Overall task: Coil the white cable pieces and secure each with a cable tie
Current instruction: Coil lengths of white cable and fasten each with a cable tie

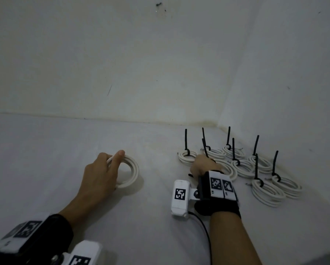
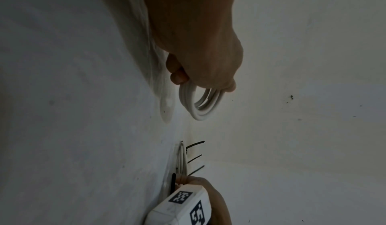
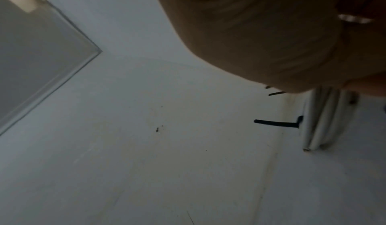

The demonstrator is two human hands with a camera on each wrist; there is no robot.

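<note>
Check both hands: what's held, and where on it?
Left hand grips the untied white coil at its near-left rim, fingers curled round the strands. Right hand sits among the tied coils; its hold cannot be told.

Untied white coil [image 1: 128, 172] beside tied coils [image 1: 242, 165]

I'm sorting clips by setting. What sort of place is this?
Probably a bare indoor room corner: a plain white surface meets white walls, with tied cable coils laid in the corner. No furniture shows.
</note>
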